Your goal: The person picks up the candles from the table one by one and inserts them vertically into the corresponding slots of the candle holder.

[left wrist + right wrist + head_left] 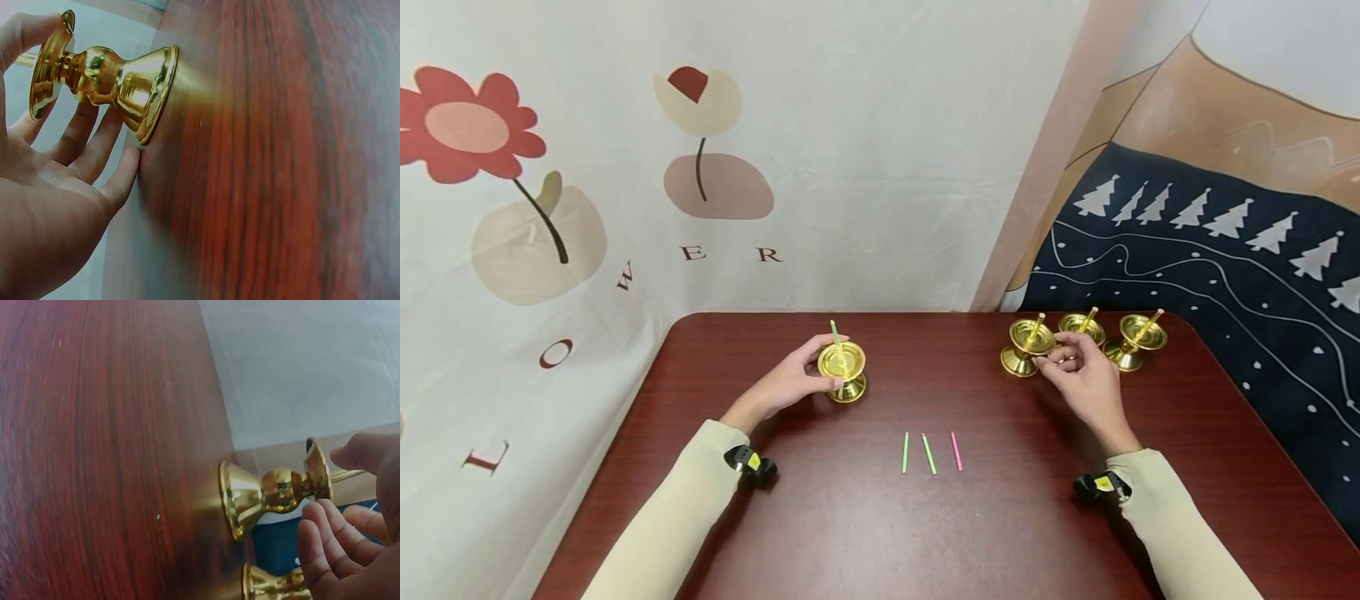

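My left hand (793, 377) grips a shiny brass candle holder (847, 390) at the table's back left. The thumb lies on its dish's rim and the fingers are behind it. A slim green candle (835, 335) stands tilted in that holder. At the back right, my right hand (1086, 379) is beside another brass candle holder (1021, 360), with relaxed fingertips (312, 515) at the dish's edge and the thumb close to the rim. Whether they press on it is hard to tell. A yellowish candle (1037, 327) leans in this holder.
Two more brass candle holders, one behind my right hand (1078, 321) and one to its right (1126, 358), carry yellowish candles. On the dark red table (850, 517) lie two green candles (905, 454) and a pink candle (957, 452). Printed curtains hang behind the table.
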The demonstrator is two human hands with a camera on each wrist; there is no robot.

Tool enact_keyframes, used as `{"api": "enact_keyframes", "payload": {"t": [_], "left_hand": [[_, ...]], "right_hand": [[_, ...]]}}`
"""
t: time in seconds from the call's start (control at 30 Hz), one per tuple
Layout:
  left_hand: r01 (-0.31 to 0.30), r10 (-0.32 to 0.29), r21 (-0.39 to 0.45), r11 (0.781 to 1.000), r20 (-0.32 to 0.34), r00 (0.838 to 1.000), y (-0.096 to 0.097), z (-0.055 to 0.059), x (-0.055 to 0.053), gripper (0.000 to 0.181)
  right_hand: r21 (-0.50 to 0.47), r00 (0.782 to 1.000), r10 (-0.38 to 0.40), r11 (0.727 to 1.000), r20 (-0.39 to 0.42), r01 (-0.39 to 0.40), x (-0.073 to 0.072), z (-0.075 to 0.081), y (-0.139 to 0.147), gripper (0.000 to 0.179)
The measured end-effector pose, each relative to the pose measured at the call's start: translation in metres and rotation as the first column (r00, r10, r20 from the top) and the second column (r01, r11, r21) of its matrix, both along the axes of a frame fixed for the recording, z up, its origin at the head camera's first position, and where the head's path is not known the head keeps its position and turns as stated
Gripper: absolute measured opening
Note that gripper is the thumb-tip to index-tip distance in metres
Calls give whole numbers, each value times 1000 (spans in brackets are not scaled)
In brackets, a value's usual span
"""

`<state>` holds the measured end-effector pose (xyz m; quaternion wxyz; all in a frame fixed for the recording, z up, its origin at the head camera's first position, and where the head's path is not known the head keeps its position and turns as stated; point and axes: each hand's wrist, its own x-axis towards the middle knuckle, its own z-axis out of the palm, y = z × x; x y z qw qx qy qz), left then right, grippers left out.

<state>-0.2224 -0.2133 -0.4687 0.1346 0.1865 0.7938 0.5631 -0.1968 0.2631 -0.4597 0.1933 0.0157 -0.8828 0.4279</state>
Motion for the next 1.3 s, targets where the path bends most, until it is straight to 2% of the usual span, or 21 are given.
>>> {"api": "enact_keyframes", "payload": {"t": [0.2,0.43,0.53,0.67,0.77,0.93,1.03,1.17,1.3], "left_hand": [[-18,18,1,1000,8,1000,-11,3,5,75],[-77,76,-28,997,-19,997,-17,5,20,78],[-126,123,-95,987,-39,992,-20,8,31,74],[-171,166,-231,958,-39,985,-21,14,46,59],[-136,133,-283,950,-28,991,-18,15,55,42],[-10,6,-257,966,-13,1000,-3,16,63,31],[31,-37,-253,967,-21,999,11,16,63,32],[44,-54,-246,968,-35,998,30,13,58,38],[68,-76,-188,980,-35,997,49,9,52,48]], "right_hand": [[38,996,35,999,85,-38,-7,-3,3,61],[23,993,40,999,110,-43,-13,-7,-2,62],[3,991,59,998,120,-60,-13,-6,-4,61],[-21,987,87,996,134,-85,-13,-6,-8,58],[-26,985,101,995,138,-98,-13,-6,-11,56],[-53,980,141,989,138,-135,-15,-7,-16,55],[-90,973,179,982,146,-167,-17,-7,-18,55],[-120,958,230,970,171,-211,-20,-7,-23,55],[-129,941,282,956,184,-262,-23,-6,-28,56]]}}
